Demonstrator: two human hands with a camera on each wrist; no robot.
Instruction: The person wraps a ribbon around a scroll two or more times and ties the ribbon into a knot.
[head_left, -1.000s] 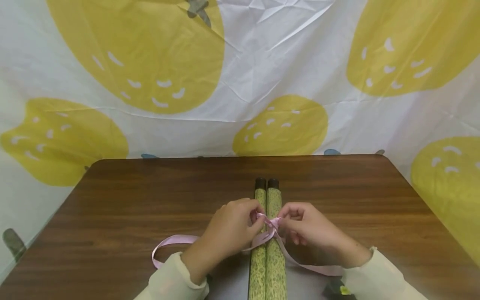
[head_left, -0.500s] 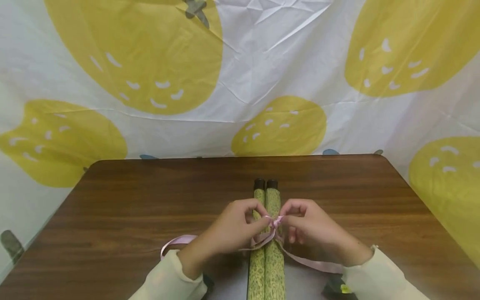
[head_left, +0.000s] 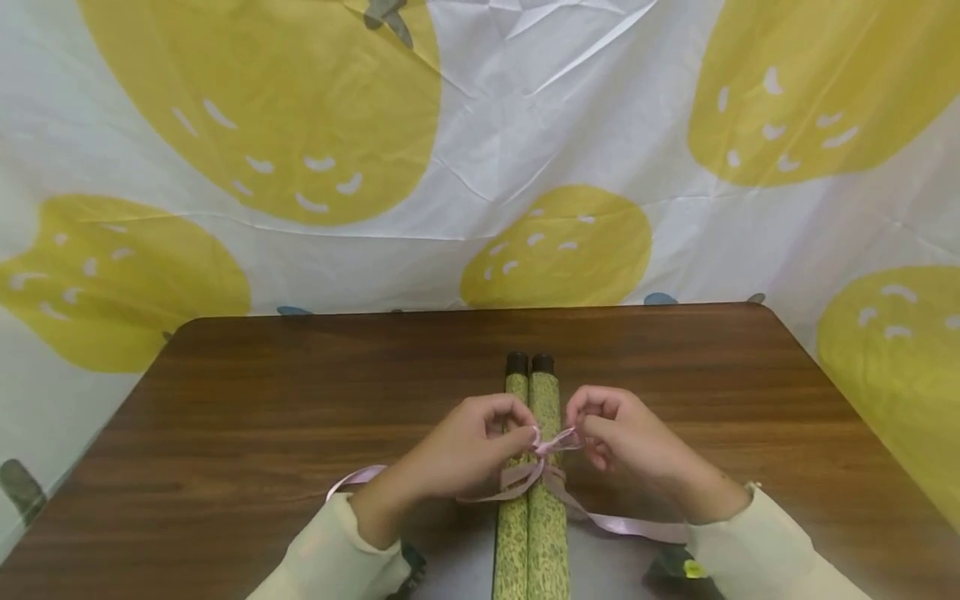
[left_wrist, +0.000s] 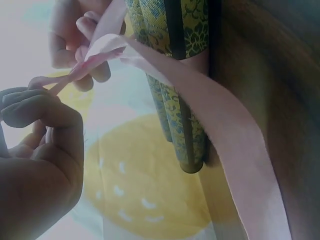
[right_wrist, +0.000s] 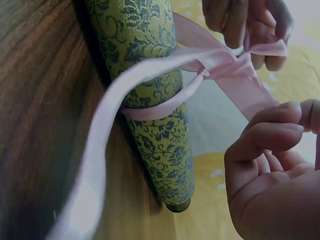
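Note:
Two rolled scrolls in yellow-green patterned brocade, a left scroll [head_left: 512, 533] and a right scroll [head_left: 548, 533], lie side by side on the table with black end knobs away from me. A pink satin ribbon [head_left: 542, 450] wraps round both and gathers in a knot on top. My left hand [head_left: 465, 446] pinches a ribbon loop left of the knot between thumb and forefinger. On the other side, my right hand [head_left: 633, 437] pinches a second loop, drawn taut. Long ribbon tails trail out to both sides, seen large as a ribbon tail [left_wrist: 220, 110] in the left wrist view.
The brown wood-grain table [head_left: 300, 392] runs back to a white curtain [head_left: 510, 158] printed with yellow fruit. A grey sheet [head_left: 603, 558] lies under the scrolls near me. Dark items show by each sleeve, the right dark item [head_left: 667, 568] bearing a yellow spot.
My right hand has moved slightly right and up, widening the gap between the hands. The right loop has lengthened, and the knot looks smaller and tighter over the scrolls.

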